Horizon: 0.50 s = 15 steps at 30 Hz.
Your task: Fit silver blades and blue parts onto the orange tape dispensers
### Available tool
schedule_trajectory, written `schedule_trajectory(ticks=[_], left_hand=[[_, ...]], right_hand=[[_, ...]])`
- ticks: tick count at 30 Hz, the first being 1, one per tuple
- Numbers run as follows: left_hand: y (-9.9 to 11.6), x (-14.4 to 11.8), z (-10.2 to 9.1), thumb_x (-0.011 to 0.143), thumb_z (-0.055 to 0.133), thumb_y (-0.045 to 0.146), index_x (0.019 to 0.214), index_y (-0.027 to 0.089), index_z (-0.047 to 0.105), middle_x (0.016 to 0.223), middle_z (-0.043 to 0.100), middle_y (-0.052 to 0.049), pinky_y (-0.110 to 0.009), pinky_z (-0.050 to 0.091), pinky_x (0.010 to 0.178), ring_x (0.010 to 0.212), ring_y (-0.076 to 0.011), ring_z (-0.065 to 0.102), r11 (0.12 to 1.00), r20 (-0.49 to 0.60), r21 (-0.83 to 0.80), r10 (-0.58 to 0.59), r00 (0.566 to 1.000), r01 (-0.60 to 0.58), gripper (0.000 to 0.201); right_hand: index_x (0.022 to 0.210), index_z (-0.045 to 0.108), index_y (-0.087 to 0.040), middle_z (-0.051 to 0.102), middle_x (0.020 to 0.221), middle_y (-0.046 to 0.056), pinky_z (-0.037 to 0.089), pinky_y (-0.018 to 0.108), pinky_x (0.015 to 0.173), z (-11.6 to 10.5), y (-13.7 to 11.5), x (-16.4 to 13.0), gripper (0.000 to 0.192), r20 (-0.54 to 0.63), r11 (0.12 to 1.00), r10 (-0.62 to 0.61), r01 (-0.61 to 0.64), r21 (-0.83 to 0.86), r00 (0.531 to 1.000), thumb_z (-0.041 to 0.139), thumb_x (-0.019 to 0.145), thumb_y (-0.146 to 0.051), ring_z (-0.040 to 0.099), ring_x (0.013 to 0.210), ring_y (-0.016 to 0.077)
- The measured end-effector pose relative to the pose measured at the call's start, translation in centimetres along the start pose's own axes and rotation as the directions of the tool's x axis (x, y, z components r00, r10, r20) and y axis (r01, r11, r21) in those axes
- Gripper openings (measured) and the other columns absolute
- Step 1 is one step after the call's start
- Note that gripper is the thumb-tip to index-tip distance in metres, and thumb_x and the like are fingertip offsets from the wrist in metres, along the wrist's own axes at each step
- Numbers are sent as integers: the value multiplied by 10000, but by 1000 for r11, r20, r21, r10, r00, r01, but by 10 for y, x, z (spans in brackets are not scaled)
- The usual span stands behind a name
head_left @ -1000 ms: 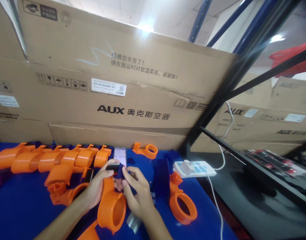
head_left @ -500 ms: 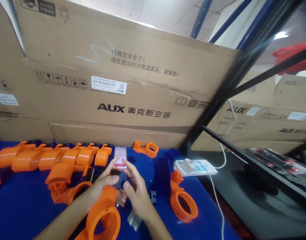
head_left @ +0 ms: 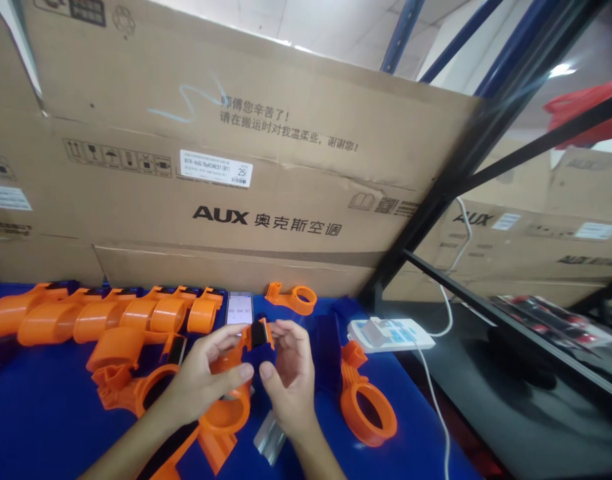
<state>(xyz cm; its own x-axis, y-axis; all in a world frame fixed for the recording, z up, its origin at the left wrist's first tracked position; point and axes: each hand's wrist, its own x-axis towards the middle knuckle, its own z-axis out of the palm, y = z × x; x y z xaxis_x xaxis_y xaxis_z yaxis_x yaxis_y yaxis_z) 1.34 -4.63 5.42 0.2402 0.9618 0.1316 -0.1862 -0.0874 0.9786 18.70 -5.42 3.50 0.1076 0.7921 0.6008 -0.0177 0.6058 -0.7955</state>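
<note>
Between my hands is an orange tape dispenser (head_left: pixel 231 413), its head up and its ring hanging below. A black roller (head_left: pixel 259 333) shows in the head, with a dark blue plastic piece (head_left: pixel 257 355) just beneath it. My left hand (head_left: pixel 209 373) grips the dispenser from the left, thumb against its side. My right hand (head_left: pixel 292 373) closes on the head from the right, thumb at the blue piece and fingers curled behind. Shiny metal pieces (head_left: pixel 270 437) lie on the blue tabletop (head_left: pixel 36 413) below my right hand. Part of the ring is hidden by my left hand.
A row of orange dispensers (head_left: pixel 136 313) stands along the left. A phone (head_left: pixel 240 309) displaying a timer lies behind my hands. Orange dispenser frames (head_left: pixel 299 300) (head_left: pixel 369 413) lie at back and right. A white power strip (head_left: pixel 391 335) with cables sits near the black rack. Cardboard boxes (head_left: pixel 266 260) wall the back.
The dispenser has turned in my hands: its roller head now faces up, and the ring has moved up and right. The blue piece, earlier between my thumbs, now sits at the head.
</note>
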Motion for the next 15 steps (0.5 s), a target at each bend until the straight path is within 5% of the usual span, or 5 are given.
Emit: schedule_trajectory(ticks=[4, 11, 15], left_hand=[[1, -5, -2, 734, 876, 224, 1286, 267, 729, 1323, 731, -107, -498, 418, 1169, 1315, -357, 611, 988, -28, 114, 107, 994, -103, 572], [2, -4, 1, 701, 877, 180, 1238, 243, 753, 1314, 737, -109, -471, 476, 1120, 1274, -365, 642, 989, -55, 88, 124, 991, -119, 555], [-4, 5, -4, 715, 872, 211, 1198, 246, 740, 1235, 766, -86, -384, 517, 1048, 1196, -315, 684, 990, -219, -71, 103, 970, -122, 502]], right_hand=[[1336, 483, -248, 627, 1221, 144, 536, 481, 967, -2, -1, -5, 561, 63, 1000, -11, 12, -17, 998, 707, 909, -535, 632, 1127, 309], [1372, 455, -269, 632, 1295, 143, 533, 489, 1010, -1, -5, -2, 534, 124, 999, 2, 4, -47, 992, 651, 954, -536, 625, 1219, 312], [1451, 445, -263, 622, 1403, 153, 534, 497, 1025, -7, 0, 7, 494, 93, 994, 57, -48, -96, 994, 525, 1033, -514, 630, 1251, 293]])
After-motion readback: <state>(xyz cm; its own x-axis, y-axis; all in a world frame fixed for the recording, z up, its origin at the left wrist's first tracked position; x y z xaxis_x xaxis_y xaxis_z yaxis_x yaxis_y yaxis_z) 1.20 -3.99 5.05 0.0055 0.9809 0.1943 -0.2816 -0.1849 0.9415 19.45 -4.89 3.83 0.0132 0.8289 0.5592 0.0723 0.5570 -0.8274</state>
